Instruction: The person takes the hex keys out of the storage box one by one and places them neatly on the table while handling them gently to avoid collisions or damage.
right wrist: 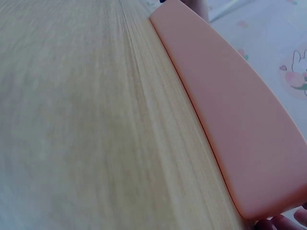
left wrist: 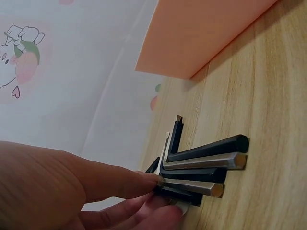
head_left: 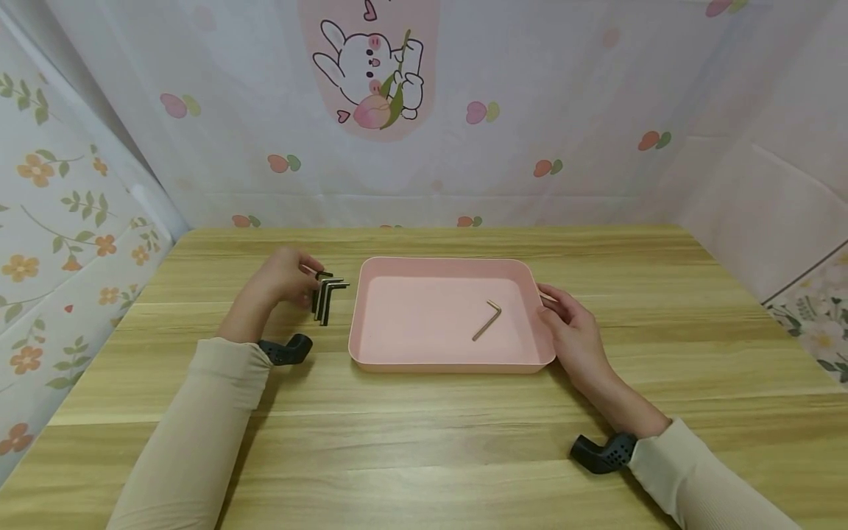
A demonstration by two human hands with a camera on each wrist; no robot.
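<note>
Over the left part of the table, my left hand pinches at the near side of a row of L-shaped hex keys, some black and some metallic. In the left wrist view, the thumb presses at the bend of the hex keys, with fingertips below; how many it grips is hidden. My right hand holds the right edge of a pink tray, thumb at the rim. One brass-coloured hex key lies inside the tray on its right side. Fingertips show by the tray's corner in the right wrist view.
The wooden table carries the tray at its centre, with the row of hex keys just left of it. A printed curtain hangs behind the table's back edge. Each wrist wears a black camera mount.
</note>
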